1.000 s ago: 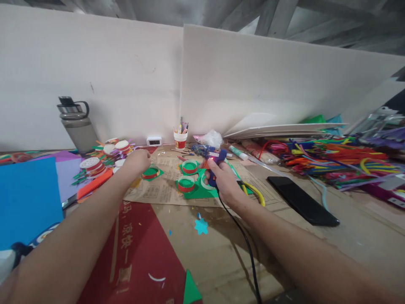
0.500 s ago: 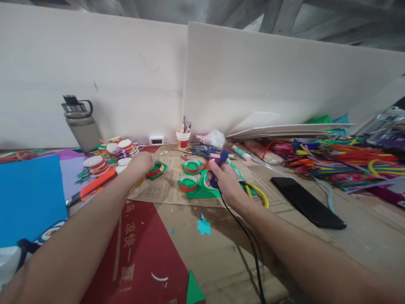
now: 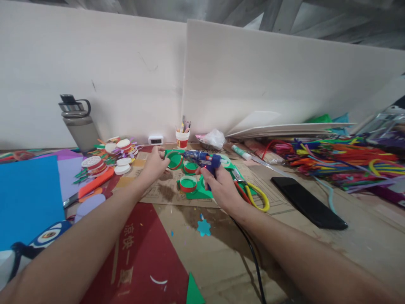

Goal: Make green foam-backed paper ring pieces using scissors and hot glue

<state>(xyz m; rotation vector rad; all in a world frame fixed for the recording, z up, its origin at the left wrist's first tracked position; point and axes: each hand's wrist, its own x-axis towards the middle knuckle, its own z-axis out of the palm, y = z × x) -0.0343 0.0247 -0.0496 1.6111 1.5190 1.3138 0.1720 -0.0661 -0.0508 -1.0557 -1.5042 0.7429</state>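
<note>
My left hand (image 3: pixel 157 162) is closed on the edge of a paper ring with a green base (image 3: pixel 174 160), tilted up off the cardboard. My right hand (image 3: pixel 221 185) grips a blue hot glue gun (image 3: pixel 209 159); a small red light glows on it. Its nozzle points left, close to the raised ring. Below lie two more red-rimmed rings, one green-lined ring (image 3: pixel 190 167) partly behind the gun and one nearer ring (image 3: pixel 188 184). Green foam sheet (image 3: pixel 199 194) lies under my right hand, partly hidden.
Yellow-handled scissors (image 3: pixel 257 197) and a black phone (image 3: pixel 308 202) lie to the right, before piled pipe cleaners (image 3: pixel 348 164). An orange utility knife (image 3: pixel 96 183), white discs (image 3: pixel 122 166) and a bottle (image 3: pixel 77 122) stand left. The gun's black cord (image 3: pixel 253 253) trails toward me.
My left hand has moved right and lifted the ring from the cardboard, tilting it. My right hand has turned the glue gun so its nozzle lies beside that ring.
</note>
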